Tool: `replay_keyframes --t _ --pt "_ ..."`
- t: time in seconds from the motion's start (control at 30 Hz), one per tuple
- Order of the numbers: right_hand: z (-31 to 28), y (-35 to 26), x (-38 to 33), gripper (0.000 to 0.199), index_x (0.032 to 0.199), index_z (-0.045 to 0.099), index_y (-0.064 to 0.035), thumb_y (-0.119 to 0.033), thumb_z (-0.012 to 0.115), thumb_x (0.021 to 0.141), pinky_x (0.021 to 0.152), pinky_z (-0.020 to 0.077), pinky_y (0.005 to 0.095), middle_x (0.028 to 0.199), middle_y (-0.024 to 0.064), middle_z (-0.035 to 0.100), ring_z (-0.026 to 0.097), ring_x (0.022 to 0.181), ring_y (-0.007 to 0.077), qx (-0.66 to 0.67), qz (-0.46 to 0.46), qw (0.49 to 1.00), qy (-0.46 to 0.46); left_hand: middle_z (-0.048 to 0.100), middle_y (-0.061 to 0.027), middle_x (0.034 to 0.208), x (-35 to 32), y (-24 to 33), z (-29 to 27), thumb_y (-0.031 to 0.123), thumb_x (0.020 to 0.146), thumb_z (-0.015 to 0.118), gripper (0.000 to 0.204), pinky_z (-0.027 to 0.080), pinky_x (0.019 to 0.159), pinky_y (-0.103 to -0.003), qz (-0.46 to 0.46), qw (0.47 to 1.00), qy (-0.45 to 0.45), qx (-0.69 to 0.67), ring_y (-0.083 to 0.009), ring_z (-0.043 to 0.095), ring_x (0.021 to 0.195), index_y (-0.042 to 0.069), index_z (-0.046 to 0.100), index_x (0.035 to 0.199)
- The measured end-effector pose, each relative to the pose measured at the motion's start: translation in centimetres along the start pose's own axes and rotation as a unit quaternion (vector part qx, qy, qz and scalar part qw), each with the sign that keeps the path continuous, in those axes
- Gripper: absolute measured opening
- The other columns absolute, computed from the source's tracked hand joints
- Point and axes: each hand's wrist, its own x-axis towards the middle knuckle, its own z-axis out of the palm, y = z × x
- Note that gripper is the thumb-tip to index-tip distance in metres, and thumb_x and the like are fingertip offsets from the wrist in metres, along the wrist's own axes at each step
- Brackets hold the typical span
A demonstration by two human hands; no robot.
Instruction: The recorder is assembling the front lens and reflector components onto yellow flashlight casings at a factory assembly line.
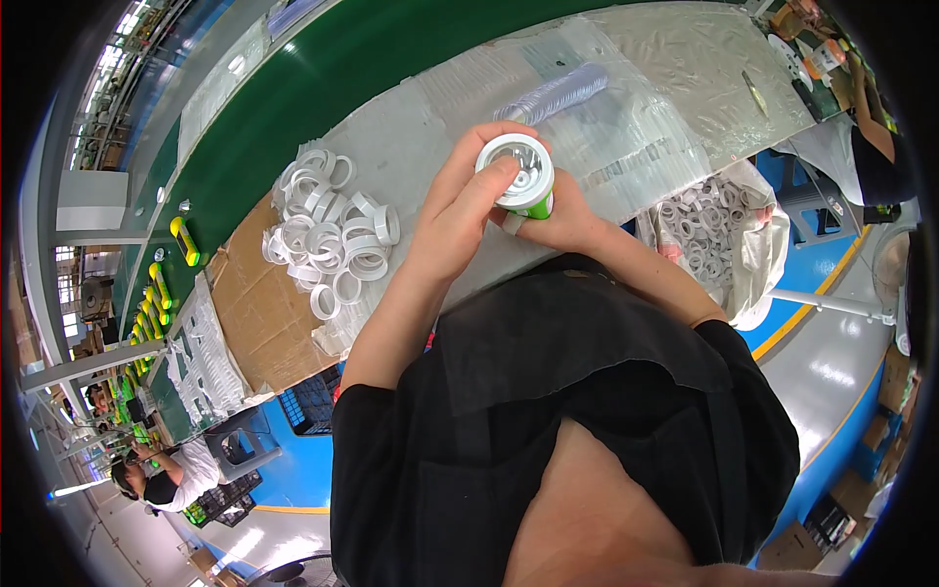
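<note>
Both my hands hold a flashlight (pixel 528 182) over the near edge of the table, its round head tilted up toward me. The head has a white rim around a shiny reflector, and part of a green body shows below it. My left hand (pixel 458 207) is closed on the head's left side, with the thumb over the reflector. From the right, my right hand (pixel 567 217) wraps the green body; most of its fingers are hidden behind it. To the left of my hands lies a heap of loose white plastic rings (pixel 328 235). Beyond them rests a nested row of clear plastic discs (pixel 562 94).
A white sack (pixel 768 240) of rings hangs by the table's near edge at right. Brown cardboard (pixel 264 313) covers the left end. Yellow-green flashlights (pixel 183 242) stand along the green belt (pixel 323 73). People work at far right (pixel 875 147) and lower left (pixel 186 476).
</note>
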Motion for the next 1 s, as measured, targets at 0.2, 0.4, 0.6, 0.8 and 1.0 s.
replay_keyframes --t 0.2,0.4,0.6,0.8,1.0 --pt "-0.4 -0.8 0.1 0.033 0.104 0.064 -0.0037 -0.008 0.069 0.073 0.080 0.0521 0.0321 0.094 0.0068 0.071 0.067 0.088 0.0165 0.037 0.034 0.998 -0.027 0.062 -0.0132 0.109 0.6 -0.3 0.5 0.027 0.091 0.058 0.039 0.048 0.090 -0.035 0.150 0.988 0.002 0.044 -0.0200 0.060 0.101 0.000 0.053 0.119" --pt "0.4 -3.4 -1.1 0.032 0.095 0.057 -0.0009 -0.007 0.075 0.070 0.048 0.0415 0.0255 0.072 0.0061 0.057 0.055 0.055 0.0143 0.447 0.185 0.765 -0.426 0.067 -0.0161 0.087 0.5 -0.8 0.2 0.026 0.070 0.075 0.046 0.053 0.073 -0.032 0.094 0.956 -0.225 -0.164 -0.0224 0.066 0.084 -0.002 0.059 0.103" --pt "0.3 -5.1 0.1 0.048 0.111 0.057 -0.0017 -0.032 0.074 0.078 0.073 0.0473 0.0278 0.092 0.0082 0.064 0.061 0.085 0.0149 0.055 0.123 0.982 -0.131 0.064 -0.0143 0.084 2.0 0.9 -1.8 0.021 0.077 0.068 0.035 0.053 0.068 -0.033 0.120 0.990 -0.061 -0.034 -0.0209 0.063 0.074 -0.001 0.059 0.102" --pt "0.7 -4.2 -1.3 0.040 0.092 0.047 -0.0043 -0.026 0.075 0.075 0.046 0.0378 0.0253 0.061 0.0053 0.047 0.045 0.048 0.0135 0.412 0.232 0.839 -0.271 0.064 -0.0157 0.085 2.1 -0.3 -0.8 0.024 0.078 0.068 0.037 0.056 0.071 -0.037 0.115 0.972 -0.132 -0.159 -0.0223 0.064 0.076 -0.001 0.058 0.103" --pt "1.0 -4.3 0.3 0.051 0.108 0.052 -0.0016 -0.042 0.070 0.082 0.053 0.0491 0.0289 0.073 0.0095 0.054 0.057 0.057 0.0176 0.365 0.195 0.900 -0.136 0.065 -0.0160 0.091 3.2 0.1 -1.2 0.042 0.098 0.046 0.044 0.055 0.072 -0.037 0.069 0.995 0.050 -0.054 -0.0232 0.064 0.080 0.000 0.056 0.106"
